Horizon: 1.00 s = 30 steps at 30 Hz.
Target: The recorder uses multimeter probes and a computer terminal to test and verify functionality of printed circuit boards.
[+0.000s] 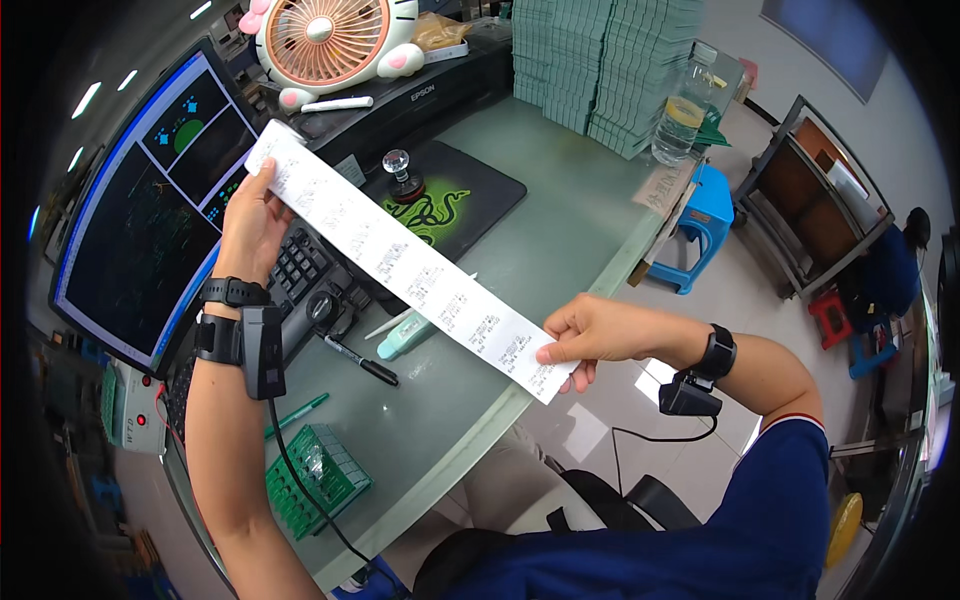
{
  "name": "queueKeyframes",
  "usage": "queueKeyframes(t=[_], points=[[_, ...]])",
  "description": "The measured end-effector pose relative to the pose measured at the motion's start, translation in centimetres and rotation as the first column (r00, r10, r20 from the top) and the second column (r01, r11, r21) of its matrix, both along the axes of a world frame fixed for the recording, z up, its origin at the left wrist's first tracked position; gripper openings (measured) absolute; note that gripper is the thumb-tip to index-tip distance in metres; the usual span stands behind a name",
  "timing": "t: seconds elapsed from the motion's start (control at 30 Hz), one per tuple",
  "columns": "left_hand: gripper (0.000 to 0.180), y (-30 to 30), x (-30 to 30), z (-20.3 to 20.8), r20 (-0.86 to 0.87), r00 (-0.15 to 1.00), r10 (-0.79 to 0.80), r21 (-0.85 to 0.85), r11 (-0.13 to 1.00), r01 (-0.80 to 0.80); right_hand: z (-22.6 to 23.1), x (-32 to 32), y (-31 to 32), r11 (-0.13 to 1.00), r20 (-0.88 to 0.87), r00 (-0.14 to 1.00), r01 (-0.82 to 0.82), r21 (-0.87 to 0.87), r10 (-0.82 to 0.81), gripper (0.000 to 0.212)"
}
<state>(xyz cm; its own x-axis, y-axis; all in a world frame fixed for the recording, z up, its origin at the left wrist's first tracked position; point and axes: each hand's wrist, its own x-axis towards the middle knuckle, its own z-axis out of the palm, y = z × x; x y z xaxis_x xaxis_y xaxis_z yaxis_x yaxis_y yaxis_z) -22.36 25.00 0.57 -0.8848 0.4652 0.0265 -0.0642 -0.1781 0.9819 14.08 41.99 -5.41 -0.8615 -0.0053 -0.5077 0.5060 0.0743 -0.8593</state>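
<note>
A long strip of printed white receipt paper (400,262) stretches diagonally between my two hands, above the desk. My left hand (255,222) grips its upper left end, where the paper curls into a roll, in front of the monitor. With thumb and fingers, my right hand (585,340) pinches the lower right end, out past the desk's front edge. Under the strip lie a black keyboard (295,268), a pale green tube-shaped item (405,335) and a mouse pad (490,190). A stamp with a clear round knob (398,170) stands on the pad.
A monitor (140,210) stands at left, beside a cat-shaped fan (320,40) on a black printer (440,85). Tall stacks of green boards (600,70) and a bottle (680,120) occupy the far side. Nearer are a marker (355,358), green pen (298,414) and green rack (305,490).
</note>
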Motion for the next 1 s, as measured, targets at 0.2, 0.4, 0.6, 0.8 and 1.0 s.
queueKeyframes(t=[0.2, 0.4, 0.6, 0.8, 1.0], points=[[0.023, 1.7, 1.8, -0.7, -0.103, 0.935, -0.339, -0.238, 0.921, 0.308, 2.7, 0.4, 1.1, 0.447, -0.046, 0.915, -0.151, 0.882, 0.400, 0.045], [0.026, 3.5, 2.6, -1.7, -0.212, 0.920, -0.331, -0.461, 0.864, 0.204, 5.5, -9.0, 5.7, 0.413, -0.367, 0.862, 0.210, 0.886, 0.349, 0.025], [0.025, 4.8, 1.2, -3.3, -0.202, 0.929, -0.309, -0.471, 0.862, 0.184, 2.6, -22.0, 9.1, 0.341, -0.505, 0.719, 0.379, 0.860, 0.478, 0.038], [0.026, 5.9, 0.2, -4.2, -0.139, 0.960, -0.243, -0.462, 0.874, 0.155, 1.4, -26.5, 9.6, 0.505, -0.474, 0.748, 0.215, 0.836, 0.465, 0.041], [0.023, 8.2, -2.2, -6.3, -0.380, 0.891, -0.247, -0.508, 0.861, 0.022, 3.3, -24.1, 13.2, 0.267, -0.512, 0.726, 0.437, 0.859, 0.458, 0.034]])
